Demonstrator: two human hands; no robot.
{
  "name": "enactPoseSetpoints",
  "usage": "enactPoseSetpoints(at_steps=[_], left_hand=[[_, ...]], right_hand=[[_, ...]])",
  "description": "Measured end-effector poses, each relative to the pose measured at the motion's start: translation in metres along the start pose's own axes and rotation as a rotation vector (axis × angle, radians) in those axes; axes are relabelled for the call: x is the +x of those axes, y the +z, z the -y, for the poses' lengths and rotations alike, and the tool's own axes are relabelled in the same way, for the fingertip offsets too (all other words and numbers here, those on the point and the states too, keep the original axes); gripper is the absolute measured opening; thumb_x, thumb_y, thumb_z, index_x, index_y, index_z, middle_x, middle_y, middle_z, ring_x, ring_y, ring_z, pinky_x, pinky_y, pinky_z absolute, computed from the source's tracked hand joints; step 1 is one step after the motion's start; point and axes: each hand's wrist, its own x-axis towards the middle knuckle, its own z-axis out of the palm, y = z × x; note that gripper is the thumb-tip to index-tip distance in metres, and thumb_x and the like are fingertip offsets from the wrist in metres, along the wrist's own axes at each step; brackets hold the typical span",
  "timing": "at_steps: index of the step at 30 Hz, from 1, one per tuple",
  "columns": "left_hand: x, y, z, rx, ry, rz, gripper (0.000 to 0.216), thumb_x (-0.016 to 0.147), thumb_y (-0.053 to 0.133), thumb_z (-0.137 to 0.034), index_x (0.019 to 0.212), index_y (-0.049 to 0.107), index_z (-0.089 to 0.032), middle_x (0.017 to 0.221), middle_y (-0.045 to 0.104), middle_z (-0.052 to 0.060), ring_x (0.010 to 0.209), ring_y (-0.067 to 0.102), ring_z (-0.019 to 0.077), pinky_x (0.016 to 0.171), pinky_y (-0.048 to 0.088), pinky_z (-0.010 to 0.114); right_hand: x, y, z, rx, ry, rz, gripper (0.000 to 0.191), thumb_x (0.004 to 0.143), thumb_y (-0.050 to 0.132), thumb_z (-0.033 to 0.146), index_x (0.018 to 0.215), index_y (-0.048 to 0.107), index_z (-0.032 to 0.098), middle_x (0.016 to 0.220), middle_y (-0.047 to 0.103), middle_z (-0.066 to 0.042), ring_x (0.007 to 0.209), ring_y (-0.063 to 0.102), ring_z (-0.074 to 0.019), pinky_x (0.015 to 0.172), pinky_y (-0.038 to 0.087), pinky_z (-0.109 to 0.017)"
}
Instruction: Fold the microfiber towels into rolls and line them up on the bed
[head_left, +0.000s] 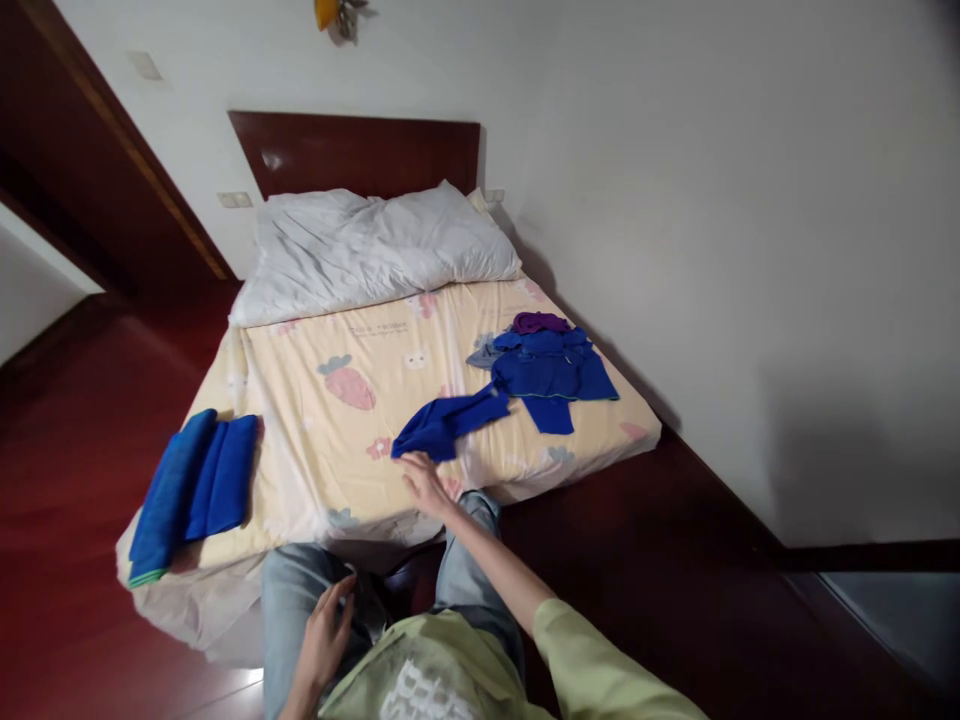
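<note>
Head view: one bed point(296, 440), cream sheet printed with strawberries and flowers, bearing garments and bedding. Item, a loose blue garment point(442, 420), crumpled, lying inward of the bed's near edge, right of its middle, one narrow part stretching toward the right edge. Item, the person's right hand point(424, 482), palm down over the near edge, fingertips at the garment's nearest corner; whether its grip is closed on the cloth is not discernible. Item, the person's left hand point(326, 630), above the left thigh, short of the near edge, its grip slack and bare, fingers loosely curved. Item, a heap by the right edge: a blue top point(555, 365) with green hem, spread out; a purple cloth point(540, 321) at its far side; a grey cloth point(484, 350) at its left. Item, two folded blue pieces point(195, 490), side by side at the near left corner, the outer one green-edged. Item, white bedding point(375, 245), rumpled, across the far end, before a dark wooden headboard point(360, 155).
</note>
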Motion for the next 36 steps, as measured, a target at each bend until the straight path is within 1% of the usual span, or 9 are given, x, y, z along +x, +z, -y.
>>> enactPoseSetpoints(at_steps=[4, 8, 11, 15, 18, 21, 25, 31, 36], left_hand=[[0.011, -0.009, -0.006, -0.126, -0.06, -0.227, 0.051, 0.089, 0.055, -0.052, 0.128, 0.062, -0.019, 0.127, 0.065, 0.014, 0.111, 0.069, 0.0296, 0.09, 0.062, 0.047], [0.017, -0.017, -0.001, -0.185, -0.135, -0.337, 0.058, 0.086, 0.058, -0.054, 0.132, 0.057, -0.018, 0.13, 0.058, 0.017, 0.112, 0.067, 0.0302, 0.087, 0.062, 0.048], [0.01, -0.015, 0.009, -0.223, -0.154, -0.284, 0.053, 0.086, 0.057, -0.051, 0.129, 0.059, -0.02, 0.13, 0.059, 0.016, 0.111, 0.067, 0.0293, 0.085, 0.063, 0.046], [-0.012, -0.001, 0.02, -0.225, -0.129, -0.193, 0.042, 0.088, 0.055, -0.045, 0.12, 0.066, -0.021, 0.132, 0.06, 0.014, 0.117, 0.065, 0.0291, 0.091, 0.061, 0.047], [-0.025, 0.007, 0.02, -0.189, -0.104, -0.152, 0.035, 0.089, 0.053, -0.038, 0.113, 0.07, -0.02, 0.13, 0.061, 0.014, 0.117, 0.064, 0.0286, 0.095, 0.059, 0.048], [-0.028, 0.005, 0.01, -0.174, -0.068, -0.146, 0.032, 0.09, 0.051, -0.033, 0.111, 0.071, -0.02, 0.129, 0.062, 0.014, 0.118, 0.064, 0.0278, 0.1, 0.057, 0.049], [-0.027, -0.009, -0.014, -0.2, -0.03, -0.21, 0.03, 0.094, 0.048, -0.029, 0.114, 0.069, -0.02, 0.124, 0.065, 0.013, 0.117, 0.064, 0.0259, 0.104, 0.053, 0.048], [-0.024, -0.026, -0.052, -0.2, 0.067, -0.328, 0.036, 0.096, 0.049, -0.021, 0.129, 0.064, -0.021, 0.127, 0.065, 0.012, 0.119, 0.063, 0.0234, 0.106, 0.053, 0.045], [-0.023, -0.035, -0.062, -0.182, 0.168, -0.156, 0.049, 0.089, 0.052, -0.012, 0.135, 0.062, -0.022, 0.139, 0.059, 0.012, 0.13, 0.058, 0.0225, 0.113, 0.049, 0.044]], right_hand=[[-0.025, 0.076, 0.055, 0.082, -0.048, 0.165, 0.044, 0.093, 0.053, 0.01, 0.131, 0.069, 0.026, 0.131, 0.068, -0.007, 0.132, 0.053, -0.0228, 0.117, 0.039, -0.044], [-0.058, 0.113, 0.072, 0.209, -0.028, 0.254, 0.04, 0.092, 0.05, 0.005, 0.114, 0.077, 0.025, 0.128, 0.071, -0.004, 0.13, 0.057, -0.0209, 0.116, 0.041, -0.043], [-0.075, 0.11, 0.06, 0.257, 0.081, 0.14, 0.035, 0.091, 0.05, 0.008, 0.108, 0.077, 0.023, 0.12, 0.071, -0.007, 0.119, 0.063, -0.0197, 0.108, 0.049, -0.037], [-0.077, 0.077, 0.023, 0.012, 0.34, -0.144, 0.034, 0.085, 0.054, 0.009, 0.109, 0.077, 0.019, 0.134, 0.06, -0.015, 0.125, 0.058, -0.0256, 0.111, 0.046, -0.044], [-0.07, 0.053, -0.001, -0.149, 0.402, -0.102, 0.027, 0.079, 0.058, 0.009, 0.094, 0.078, 0.02, 0.139, 0.058, -0.015, 0.133, 0.052, -0.0296, 0.117, 0.037, -0.051], [-0.066, 0.043, -0.003, -0.154, 0.349, -0.034, 0.029, 0.082, 0.054, 0.01, 0.098, 0.077, 0.018, 0.12, 0.069, -0.015, 0.119, 0.06, -0.0268, 0.11, 0.045, -0.049], [-0.076, 0.051, 0.034, -0.06, 0.131, -0.001, 0.037, 0.095, 0.043, 0.015, 0.117, 0.072, 0.018, 0.118, 0.071, -0.014, 0.118, 0.062, -0.0251, 0.107, 0.047, -0.048], [-0.11, 0.082, 0.114, 0.169, 0.006, 0.161, 0.036, 0.103, 0.041, 0.022, 0.108, 0.076, 0.025, 0.107, 0.075, -0.009, 0.105, 0.07, -0.0227, 0.099, 0.054, -0.042], [-0.116, 0.091, 0.143, 0.346, 0.083, 0.08, 0.029, 0.1, 0.047, 0.024, 0.104, 0.076, 0.022, 0.097, 0.074, -0.011, 0.094, 0.072, -0.0237, 0.086, 0.061, -0.038]])
